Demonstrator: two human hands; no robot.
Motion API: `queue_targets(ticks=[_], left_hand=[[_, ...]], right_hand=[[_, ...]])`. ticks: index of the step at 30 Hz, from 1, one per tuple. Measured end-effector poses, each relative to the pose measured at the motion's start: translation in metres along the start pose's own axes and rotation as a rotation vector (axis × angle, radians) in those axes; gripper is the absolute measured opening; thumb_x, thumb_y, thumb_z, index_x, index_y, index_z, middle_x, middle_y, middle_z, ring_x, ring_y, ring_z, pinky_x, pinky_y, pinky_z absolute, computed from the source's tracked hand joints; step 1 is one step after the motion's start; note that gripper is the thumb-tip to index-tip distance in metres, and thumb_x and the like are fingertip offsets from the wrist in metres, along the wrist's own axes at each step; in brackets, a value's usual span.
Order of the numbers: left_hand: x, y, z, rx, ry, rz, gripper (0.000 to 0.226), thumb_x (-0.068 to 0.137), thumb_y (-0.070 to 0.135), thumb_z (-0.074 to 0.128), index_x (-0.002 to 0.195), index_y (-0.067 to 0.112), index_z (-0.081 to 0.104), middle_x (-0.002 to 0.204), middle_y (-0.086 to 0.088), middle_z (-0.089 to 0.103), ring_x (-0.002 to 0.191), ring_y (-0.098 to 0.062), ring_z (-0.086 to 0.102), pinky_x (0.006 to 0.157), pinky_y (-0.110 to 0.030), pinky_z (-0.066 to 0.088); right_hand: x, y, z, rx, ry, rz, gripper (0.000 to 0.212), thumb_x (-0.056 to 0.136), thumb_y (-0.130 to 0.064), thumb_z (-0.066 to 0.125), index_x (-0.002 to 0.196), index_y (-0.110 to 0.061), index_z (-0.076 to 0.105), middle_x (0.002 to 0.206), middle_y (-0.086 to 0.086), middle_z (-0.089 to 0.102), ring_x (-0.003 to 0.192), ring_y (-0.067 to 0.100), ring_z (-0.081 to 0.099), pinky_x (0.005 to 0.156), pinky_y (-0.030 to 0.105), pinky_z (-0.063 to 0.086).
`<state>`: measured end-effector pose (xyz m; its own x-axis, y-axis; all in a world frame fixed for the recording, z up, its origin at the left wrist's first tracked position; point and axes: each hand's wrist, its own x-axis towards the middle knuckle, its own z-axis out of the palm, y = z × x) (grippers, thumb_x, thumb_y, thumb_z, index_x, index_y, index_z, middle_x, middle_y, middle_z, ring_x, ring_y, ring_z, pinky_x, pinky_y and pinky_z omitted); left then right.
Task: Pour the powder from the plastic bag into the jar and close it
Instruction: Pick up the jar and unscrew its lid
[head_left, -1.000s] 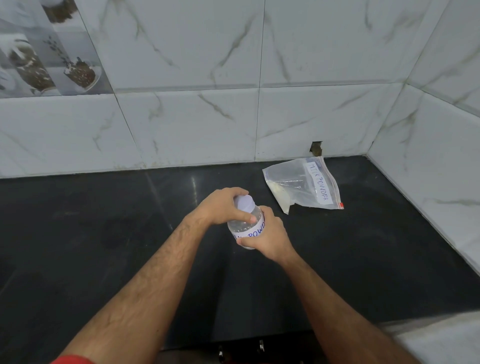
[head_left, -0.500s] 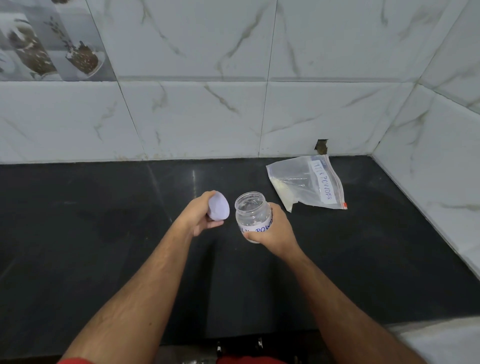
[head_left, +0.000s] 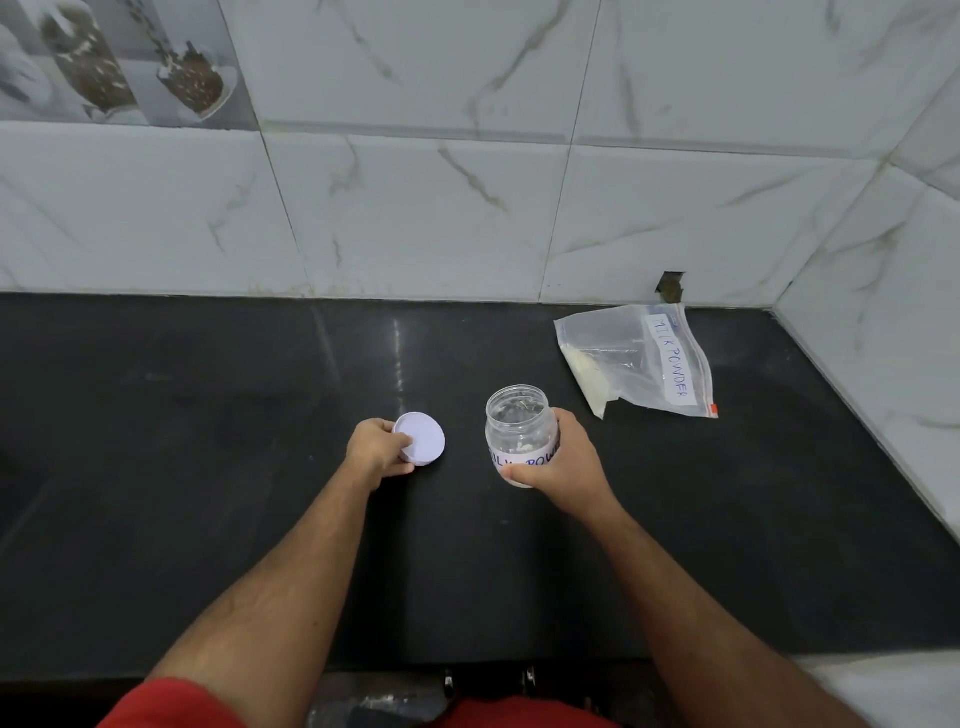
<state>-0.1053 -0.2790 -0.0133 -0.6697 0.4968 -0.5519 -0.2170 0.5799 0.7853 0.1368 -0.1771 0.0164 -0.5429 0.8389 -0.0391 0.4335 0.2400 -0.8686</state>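
A clear jar (head_left: 517, 422) with a handwritten white label stands upright and uncapped on the black counter (head_left: 208, 467). My right hand (head_left: 563, 460) is wrapped around its lower half. Left of the jar, my left hand (head_left: 378, 447) holds the white lid (head_left: 423, 436) flat on the counter. A clear zip bag (head_left: 631, 364) labelled "MILK POWDER" lies flat at the back right, near the wall corner, with a little white powder in its lower left corner.
Marble-tiled walls (head_left: 467, 208) bound the counter at the back and on the right. A small dark hole (head_left: 671, 286) sits in the back wall just above the bag. The counter's front edge runs below my forearms.
My left hand took the lid off the jar, carried it to the left and lowered it onto the counter. The right hand kept hold of the jar.
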Motion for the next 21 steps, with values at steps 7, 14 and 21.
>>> queue_targets(ticks=[7,14,21], left_hand=[[0.0,-0.002,-0.008,0.462,0.209,0.158,0.017,0.08,0.009,0.063,0.096,0.015,0.067,0.083,-0.008,0.073,0.071,-0.027,0.074,0.072,-0.035,0.061],[-0.004,-0.002,-0.007,0.56,0.273,0.309,0.027,0.086,0.018,0.066,0.113,0.015,0.066,0.108,-0.008,0.07,0.102,-0.029,0.064,0.08,-0.033,0.05],[-0.021,0.015,0.019,0.441,0.215,0.485,0.03,0.088,0.017,0.065,0.118,0.017,0.068,0.116,0.0,0.071,0.103,-0.018,0.066,0.087,-0.025,0.047]], right_hand=[[0.001,-0.001,0.003,0.009,-0.014,-0.001,0.076,0.056,-0.022,0.096,0.116,-0.033,0.051,0.112,-0.015,0.062,0.102,0.004,0.065,0.077,0.013,0.05],[0.001,0.008,0.013,0.007,-0.02,0.047,0.077,0.055,-0.029,0.095,0.117,-0.035,0.05,0.116,-0.014,0.063,0.101,0.004,0.064,0.083,0.017,0.051],[0.018,0.003,0.032,0.022,-0.077,0.071,0.083,0.058,-0.024,0.094,0.125,-0.029,0.047,0.117,-0.011,0.064,0.107,0.008,0.064,0.092,0.026,0.054]])
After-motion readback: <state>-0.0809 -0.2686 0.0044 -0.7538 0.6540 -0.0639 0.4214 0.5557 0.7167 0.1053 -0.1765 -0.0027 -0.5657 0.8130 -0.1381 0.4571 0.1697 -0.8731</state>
